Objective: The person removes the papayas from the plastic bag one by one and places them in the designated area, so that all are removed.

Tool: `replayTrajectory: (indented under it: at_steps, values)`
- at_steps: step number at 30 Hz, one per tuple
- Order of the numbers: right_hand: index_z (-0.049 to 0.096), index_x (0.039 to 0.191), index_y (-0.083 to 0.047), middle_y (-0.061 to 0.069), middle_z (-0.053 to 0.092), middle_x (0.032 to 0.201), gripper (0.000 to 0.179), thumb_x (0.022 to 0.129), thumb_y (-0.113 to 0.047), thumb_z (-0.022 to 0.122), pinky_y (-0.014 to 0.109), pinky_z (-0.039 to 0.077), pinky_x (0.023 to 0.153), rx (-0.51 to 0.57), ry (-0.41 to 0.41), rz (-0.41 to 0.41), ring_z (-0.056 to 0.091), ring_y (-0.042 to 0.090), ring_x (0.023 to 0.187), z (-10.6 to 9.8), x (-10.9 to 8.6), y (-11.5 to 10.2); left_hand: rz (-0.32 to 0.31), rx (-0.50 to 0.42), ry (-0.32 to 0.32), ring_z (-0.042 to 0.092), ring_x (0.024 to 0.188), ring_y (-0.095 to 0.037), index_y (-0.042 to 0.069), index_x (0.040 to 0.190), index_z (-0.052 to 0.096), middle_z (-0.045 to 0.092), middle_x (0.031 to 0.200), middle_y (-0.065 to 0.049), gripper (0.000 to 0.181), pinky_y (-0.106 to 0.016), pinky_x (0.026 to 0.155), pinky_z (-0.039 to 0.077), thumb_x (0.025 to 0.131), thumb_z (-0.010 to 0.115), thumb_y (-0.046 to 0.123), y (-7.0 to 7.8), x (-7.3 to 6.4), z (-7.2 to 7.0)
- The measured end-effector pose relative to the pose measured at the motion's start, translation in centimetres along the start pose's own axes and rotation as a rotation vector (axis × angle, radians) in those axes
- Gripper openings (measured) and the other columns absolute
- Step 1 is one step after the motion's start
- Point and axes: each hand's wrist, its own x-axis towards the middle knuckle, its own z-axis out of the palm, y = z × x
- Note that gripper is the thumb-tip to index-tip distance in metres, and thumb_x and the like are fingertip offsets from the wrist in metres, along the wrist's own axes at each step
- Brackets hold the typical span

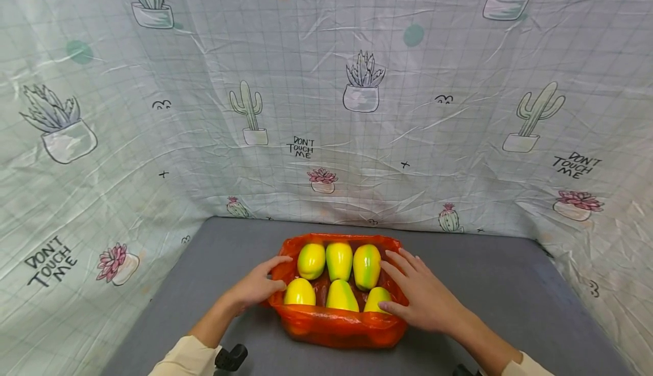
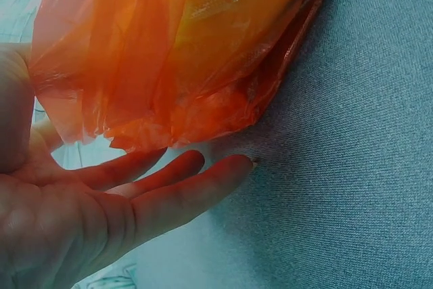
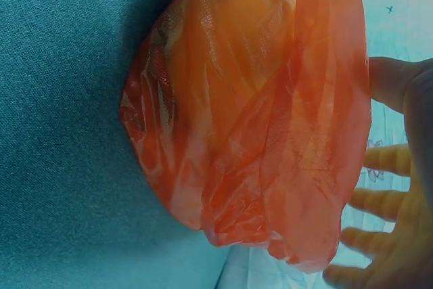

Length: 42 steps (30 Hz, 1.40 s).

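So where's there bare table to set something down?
Grey table: a patch right of the right forearm, between it and the curtain; another left of the left forearm. Behind the orange bag, only a thin strip shows. Crowded: the bag, six fruits visible inside, left hand and right hand at its ends.

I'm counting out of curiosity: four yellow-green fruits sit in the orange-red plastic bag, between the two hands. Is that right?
Not four: the head view shows six yellow-green fruits, three behind three, in the orange-red plastic bag, between the left hand and right hand.
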Motion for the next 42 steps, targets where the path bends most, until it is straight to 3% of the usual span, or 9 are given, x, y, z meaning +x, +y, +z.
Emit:
replayTrajectory:
  at_steps: [6,13,19,26,29,35,42]
  values:
    - [0.050,0.153,-0.014,0.012,0.044,0.162,0.080,0.088,-0.051,0.078,0.065,0.044,0.113,0.067,-0.037,0.016,0.038,0.040,0.151,0.0,0.2,-0.1,-0.011,-0.030,-0.016,0.059,0.110,-0.028,0.012,0.151,0.049,0.049,0.147,-0.023,0.062,-0.034,0.082,0.055,0.092,0.066,0.009,-0.1,0.0,0.0]
    - [0.052,0.151,-0.013,0.010,0.047,0.158,0.080,0.086,-0.048,0.081,0.063,0.047,0.112,0.127,-0.055,0.048,0.047,0.034,0.143,-0.1,0.3,-0.2,-0.022,-0.092,-0.026,0.061,0.104,-0.027,0.007,0.150,0.047,0.047,0.145,-0.027,0.060,-0.037,0.077,0.059,0.092,0.064,0.005,-0.3,0.1,0.0]
    - [0.052,0.151,-0.011,0.014,0.047,0.159,0.080,0.087,-0.048,0.080,0.066,0.046,0.111,0.195,-0.072,0.035,0.050,0.037,0.141,-0.2,0.2,-0.1,-0.043,-0.111,-0.004,0.061,0.104,-0.027,0.005,0.147,0.047,0.047,0.144,-0.026,0.057,-0.036,0.076,0.059,0.093,0.063,0.005,-0.1,0.0,0.0]
    - [0.052,0.150,-0.010,0.016,0.047,0.158,0.078,0.088,-0.050,0.078,0.068,0.045,0.110,0.250,-0.091,0.020,0.051,0.039,0.140,-0.1,0.2,0.2,-0.030,-0.185,-0.052,0.065,0.090,-0.026,0.000,0.149,0.039,0.049,0.137,-0.030,0.058,-0.035,0.068,0.059,0.093,0.057,-0.001,-0.5,-0.1,0.1]
    - [0.052,0.150,-0.010,0.016,0.048,0.158,0.078,0.088,-0.050,0.078,0.068,0.044,0.111,0.260,-0.101,0.022,0.051,0.039,0.140,0.1,0.3,0.3,-0.042,-0.181,-0.037,0.064,0.089,-0.026,0.001,0.148,0.040,0.049,0.136,-0.029,0.059,-0.036,0.068,0.058,0.092,0.057,-0.002,-0.6,-0.1,0.3]
    - [0.053,0.150,-0.010,0.014,0.049,0.158,0.077,0.088,-0.049,0.079,0.067,0.044,0.112,0.282,-0.113,0.019,0.050,0.038,0.141,0.3,0.5,0.4,-0.034,-0.128,0.003,0.061,0.101,-0.027,0.000,0.146,0.044,0.050,0.136,-0.026,0.058,-0.035,0.079,0.057,0.090,0.059,-0.003,-0.5,-0.1,0.3]
    - [0.054,0.147,-0.006,0.017,0.050,0.157,0.075,0.088,-0.045,0.080,0.066,0.044,0.112,0.329,-0.127,-0.012,0.049,0.039,0.143,0.8,0.8,0.6,-0.042,-0.112,0.010,0.060,0.104,-0.028,0.000,0.146,0.045,0.050,0.137,-0.026,0.059,-0.035,0.082,0.055,0.089,0.061,-0.002,-0.2,-0.2,0.2]
